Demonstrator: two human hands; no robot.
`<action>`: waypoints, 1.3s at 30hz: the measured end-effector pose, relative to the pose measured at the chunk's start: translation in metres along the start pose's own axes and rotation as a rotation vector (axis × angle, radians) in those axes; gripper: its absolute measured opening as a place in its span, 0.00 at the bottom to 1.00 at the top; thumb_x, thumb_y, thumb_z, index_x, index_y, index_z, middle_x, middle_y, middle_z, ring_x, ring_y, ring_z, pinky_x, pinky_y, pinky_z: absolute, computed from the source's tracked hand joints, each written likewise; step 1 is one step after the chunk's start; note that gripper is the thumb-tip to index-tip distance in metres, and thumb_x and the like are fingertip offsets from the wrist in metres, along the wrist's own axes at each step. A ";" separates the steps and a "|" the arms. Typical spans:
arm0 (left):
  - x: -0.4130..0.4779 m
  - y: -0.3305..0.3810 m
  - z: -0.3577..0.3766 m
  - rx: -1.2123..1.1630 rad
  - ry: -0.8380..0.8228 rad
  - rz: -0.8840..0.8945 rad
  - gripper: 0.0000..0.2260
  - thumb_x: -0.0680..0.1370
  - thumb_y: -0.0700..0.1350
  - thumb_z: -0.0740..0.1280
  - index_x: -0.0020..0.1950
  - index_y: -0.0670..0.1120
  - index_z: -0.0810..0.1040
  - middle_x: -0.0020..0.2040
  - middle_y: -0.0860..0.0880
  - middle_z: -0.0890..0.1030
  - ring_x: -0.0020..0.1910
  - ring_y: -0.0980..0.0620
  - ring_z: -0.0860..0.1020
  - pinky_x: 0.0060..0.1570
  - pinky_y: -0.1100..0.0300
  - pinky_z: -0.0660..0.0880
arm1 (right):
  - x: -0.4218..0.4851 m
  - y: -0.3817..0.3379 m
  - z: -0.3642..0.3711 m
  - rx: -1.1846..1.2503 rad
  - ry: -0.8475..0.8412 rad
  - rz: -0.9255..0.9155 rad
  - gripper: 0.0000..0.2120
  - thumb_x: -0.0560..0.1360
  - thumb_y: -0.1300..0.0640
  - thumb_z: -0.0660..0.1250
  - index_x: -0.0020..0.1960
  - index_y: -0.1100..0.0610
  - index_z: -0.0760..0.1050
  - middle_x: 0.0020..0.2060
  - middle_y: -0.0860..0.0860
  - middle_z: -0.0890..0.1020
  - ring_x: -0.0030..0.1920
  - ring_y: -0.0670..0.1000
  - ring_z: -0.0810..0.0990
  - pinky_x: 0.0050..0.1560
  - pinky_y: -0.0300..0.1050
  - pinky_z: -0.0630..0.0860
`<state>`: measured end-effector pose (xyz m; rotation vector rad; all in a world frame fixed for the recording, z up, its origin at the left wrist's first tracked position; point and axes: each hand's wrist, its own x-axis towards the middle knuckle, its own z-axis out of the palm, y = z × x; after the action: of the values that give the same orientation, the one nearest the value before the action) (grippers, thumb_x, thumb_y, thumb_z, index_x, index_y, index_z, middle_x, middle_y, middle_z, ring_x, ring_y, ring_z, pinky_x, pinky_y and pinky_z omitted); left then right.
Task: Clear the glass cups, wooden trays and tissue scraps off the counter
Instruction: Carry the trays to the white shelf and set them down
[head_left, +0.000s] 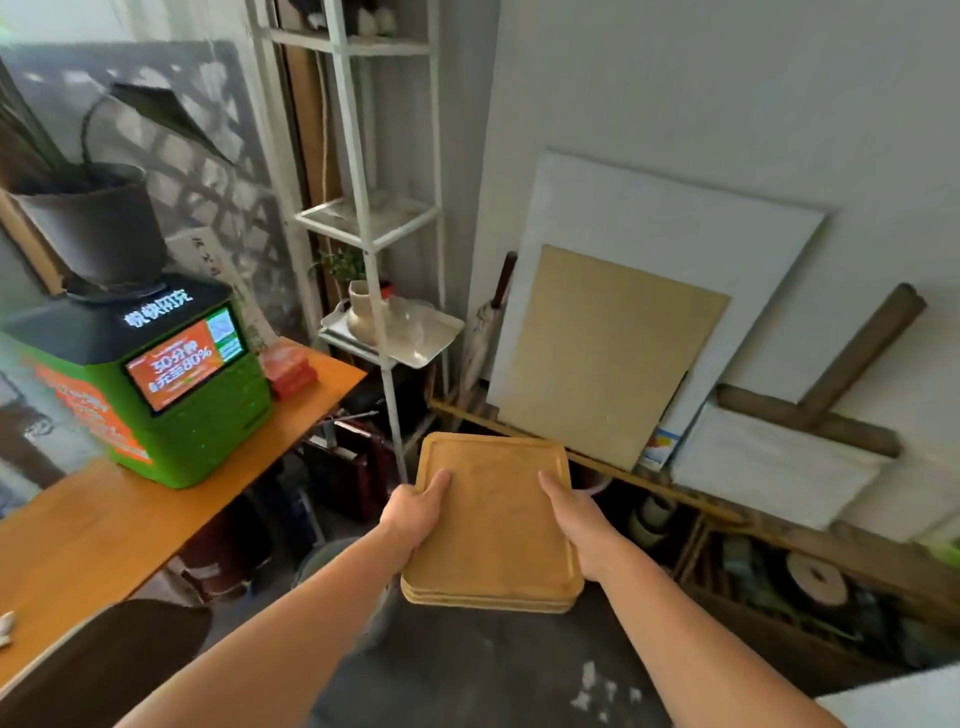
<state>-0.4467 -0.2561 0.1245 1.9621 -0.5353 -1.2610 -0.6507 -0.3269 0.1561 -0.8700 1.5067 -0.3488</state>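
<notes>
A stack of three wooden trays (493, 514) hangs level in the air over the floor, out in front of me. My left hand (415, 514) grips the stack's left edge, thumb on top. My right hand (576, 519) grips its right edge the same way. The orange wooden counter (104, 530) runs along the left. A small white tissue scrap (5, 626) lies at its near left edge. No glass cups are in view.
A green power-bank kiosk (166, 384) with a potted plant (88, 218) on top stands on the counter, with a red box (288, 366) beside it. A white metal shelf (379, 228) holds a vase on a white tray (410, 332). Boards (613, 353) and cardboard tubes (841, 374) lean against the right wall above cluttered floor storage.
</notes>
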 end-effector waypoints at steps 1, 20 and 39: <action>0.008 0.004 0.002 0.003 -0.005 -0.001 0.34 0.73 0.69 0.64 0.65 0.42 0.75 0.57 0.44 0.80 0.54 0.42 0.80 0.57 0.50 0.75 | 0.005 -0.003 0.000 0.005 0.001 0.012 0.32 0.77 0.36 0.61 0.73 0.56 0.68 0.64 0.57 0.79 0.62 0.61 0.78 0.66 0.59 0.73; 0.248 0.189 -0.028 -0.096 0.015 -0.063 0.38 0.73 0.69 0.64 0.72 0.43 0.66 0.46 0.50 0.74 0.47 0.47 0.74 0.50 0.51 0.69 | 0.209 -0.233 0.054 -0.096 0.028 -0.026 0.37 0.74 0.32 0.63 0.70 0.60 0.71 0.62 0.58 0.79 0.59 0.60 0.78 0.65 0.60 0.72; 0.446 0.432 -0.097 -0.212 0.313 0.093 0.34 0.75 0.63 0.66 0.69 0.37 0.71 0.57 0.42 0.78 0.57 0.40 0.78 0.56 0.52 0.75 | 0.394 -0.562 0.126 -0.244 -0.250 -0.215 0.37 0.72 0.33 0.66 0.70 0.59 0.71 0.50 0.54 0.81 0.45 0.54 0.80 0.46 0.49 0.76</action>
<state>-0.1488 -0.8021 0.2121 1.8837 -0.3180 -0.8909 -0.3245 -0.9381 0.2377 -1.2279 1.2418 -0.2046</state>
